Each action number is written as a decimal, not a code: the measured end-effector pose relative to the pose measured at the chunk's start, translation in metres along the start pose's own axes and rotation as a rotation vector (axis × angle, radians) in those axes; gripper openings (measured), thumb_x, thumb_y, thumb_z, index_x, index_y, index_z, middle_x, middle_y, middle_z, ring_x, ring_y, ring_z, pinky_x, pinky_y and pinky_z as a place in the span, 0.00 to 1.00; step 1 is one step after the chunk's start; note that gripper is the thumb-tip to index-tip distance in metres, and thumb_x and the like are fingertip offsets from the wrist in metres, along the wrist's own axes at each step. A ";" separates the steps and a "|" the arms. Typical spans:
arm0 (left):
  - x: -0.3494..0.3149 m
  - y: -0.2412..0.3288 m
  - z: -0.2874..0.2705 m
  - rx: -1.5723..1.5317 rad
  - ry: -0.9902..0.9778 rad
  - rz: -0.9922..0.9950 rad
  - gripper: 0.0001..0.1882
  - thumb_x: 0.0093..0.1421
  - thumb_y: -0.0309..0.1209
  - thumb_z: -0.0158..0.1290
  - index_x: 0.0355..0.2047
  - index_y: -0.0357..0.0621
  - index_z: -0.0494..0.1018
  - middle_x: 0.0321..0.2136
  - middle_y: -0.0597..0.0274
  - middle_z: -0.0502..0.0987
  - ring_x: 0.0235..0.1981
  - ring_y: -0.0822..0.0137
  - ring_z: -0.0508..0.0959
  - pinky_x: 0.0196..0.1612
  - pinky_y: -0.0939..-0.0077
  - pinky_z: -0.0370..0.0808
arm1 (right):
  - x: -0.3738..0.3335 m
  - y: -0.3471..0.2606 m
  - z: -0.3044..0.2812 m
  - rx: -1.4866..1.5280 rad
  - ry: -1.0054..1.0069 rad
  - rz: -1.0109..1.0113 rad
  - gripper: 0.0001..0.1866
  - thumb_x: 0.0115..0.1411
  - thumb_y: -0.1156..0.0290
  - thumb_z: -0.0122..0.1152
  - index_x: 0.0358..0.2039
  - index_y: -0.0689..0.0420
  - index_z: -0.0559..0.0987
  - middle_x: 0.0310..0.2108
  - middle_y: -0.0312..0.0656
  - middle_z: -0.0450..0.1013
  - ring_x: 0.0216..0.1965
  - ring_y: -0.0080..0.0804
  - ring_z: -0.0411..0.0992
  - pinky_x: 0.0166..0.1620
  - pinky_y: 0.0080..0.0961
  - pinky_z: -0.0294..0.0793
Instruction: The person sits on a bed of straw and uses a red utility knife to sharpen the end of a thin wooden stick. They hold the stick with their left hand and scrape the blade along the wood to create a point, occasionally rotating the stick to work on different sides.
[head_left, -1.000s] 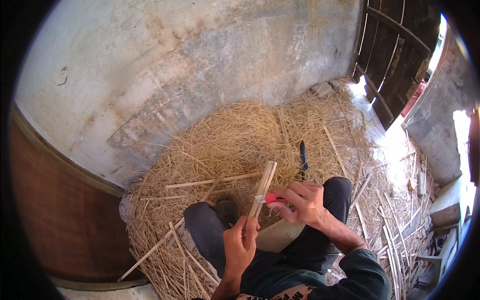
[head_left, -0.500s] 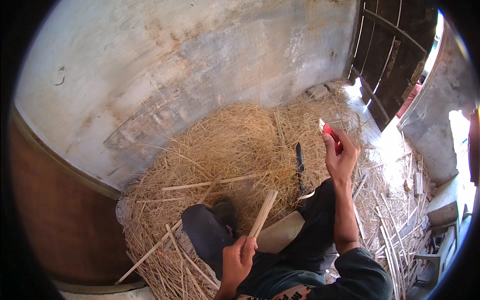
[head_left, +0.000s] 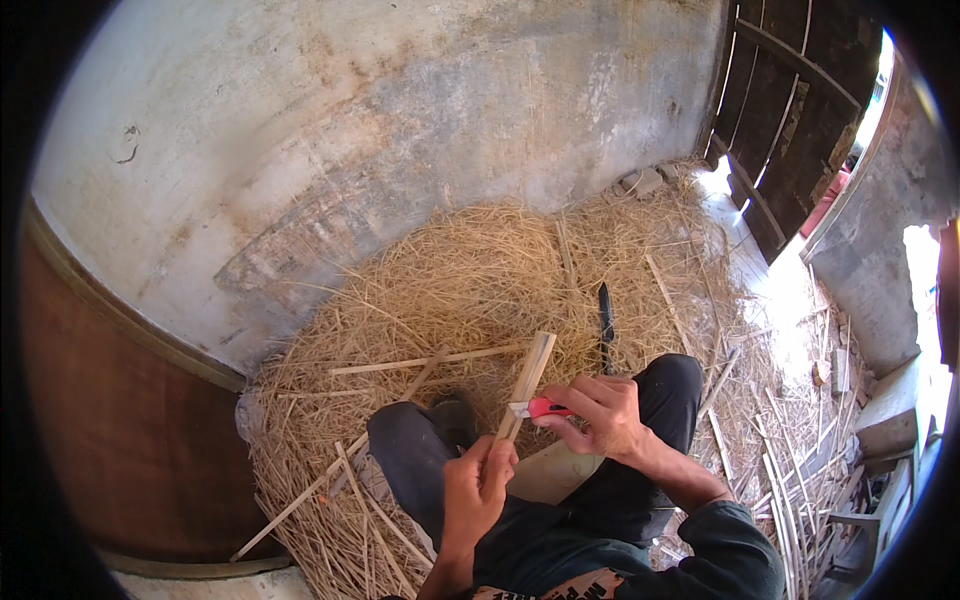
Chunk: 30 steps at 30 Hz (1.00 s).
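Note:
My left hand [head_left: 476, 492] is closed around the lower end of a pale split-bamboo strip [head_left: 533, 367], which tilts up and away from me. It may be more than one strip pressed together; I cannot tell. In my right hand [head_left: 603, 415] is a red utility knife [head_left: 549, 407]. Its short blade touches the strip a little above my left fingers. Behind the hands, a pale flat piece [head_left: 552, 472] rests across my lap between the dark trouser legs. Beyond my right knee a long dark blade-like tool [head_left: 606, 320] lies on the shavings.
A heap of straw-coloured shavings [head_left: 470, 260] spreads to the stained wall [head_left: 400, 130]. Loose bamboo strips [head_left: 300, 510] lie at left, and more strips [head_left: 785, 500] at right. A dark wooden door [head_left: 780, 110] stands at the far right, with a brown panel [head_left: 120, 410] at left.
My right hand has come down and left with the knife, from raised in the air to the strip. The left hand still holds the strip in nearly the same place.

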<state>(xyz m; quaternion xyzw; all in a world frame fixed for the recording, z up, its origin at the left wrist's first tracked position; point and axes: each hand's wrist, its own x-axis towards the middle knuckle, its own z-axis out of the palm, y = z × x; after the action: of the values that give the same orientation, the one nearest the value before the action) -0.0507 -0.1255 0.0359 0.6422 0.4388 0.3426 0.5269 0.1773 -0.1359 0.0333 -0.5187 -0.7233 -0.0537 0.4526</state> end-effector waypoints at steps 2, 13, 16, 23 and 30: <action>0.000 0.000 0.001 -0.017 -0.015 -0.012 0.20 0.79 0.38 0.50 0.30 0.37 0.75 0.17 0.71 0.70 0.17 0.84 0.64 0.20 0.82 0.58 | 0.003 0.000 -0.003 -0.005 0.022 -0.006 0.15 0.54 0.58 0.80 0.39 0.49 0.88 0.23 0.33 0.76 0.20 0.30 0.76 0.23 0.28 0.74; -0.032 -0.016 -0.013 -0.326 -0.199 -0.343 0.19 0.80 0.39 0.47 0.32 0.42 0.73 0.19 0.77 0.64 0.19 0.87 0.58 0.20 0.86 0.53 | 0.034 0.057 -0.042 -0.071 0.323 0.324 0.07 0.59 0.72 0.75 0.39 0.56 0.88 0.30 0.43 0.84 0.26 0.35 0.82 0.28 0.29 0.78; -0.021 -0.011 -0.017 -0.404 -0.199 -0.356 0.20 0.81 0.41 0.47 0.32 0.43 0.72 0.19 0.78 0.61 0.18 0.87 0.56 0.20 0.86 0.51 | 0.023 0.039 -0.030 0.100 0.157 0.189 0.08 0.59 0.72 0.76 0.39 0.55 0.88 0.29 0.43 0.84 0.26 0.34 0.82 0.28 0.29 0.79; -0.002 0.000 -0.003 -0.376 -0.160 -0.279 0.21 0.80 0.43 0.47 0.31 0.43 0.71 0.18 0.77 0.61 0.18 0.85 0.57 0.20 0.85 0.53 | -0.003 0.003 -0.001 0.024 0.008 -0.005 0.16 0.55 0.58 0.79 0.40 0.50 0.87 0.22 0.32 0.73 0.20 0.30 0.75 0.22 0.28 0.73; -0.001 0.003 0.003 -0.289 -0.133 -0.229 0.22 0.80 0.42 0.46 0.30 0.42 0.70 0.18 0.76 0.62 0.18 0.84 0.59 0.21 0.83 0.55 | -0.001 0.004 -0.003 -0.033 0.014 -0.059 0.17 0.53 0.57 0.80 0.39 0.50 0.87 0.22 0.31 0.73 0.19 0.29 0.74 0.22 0.28 0.72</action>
<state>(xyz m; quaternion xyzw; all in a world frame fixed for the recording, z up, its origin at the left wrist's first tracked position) -0.0481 -0.1274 0.0388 0.5267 0.4195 0.2968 0.6771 0.1823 -0.1363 0.0326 -0.5040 -0.7342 -0.0827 0.4474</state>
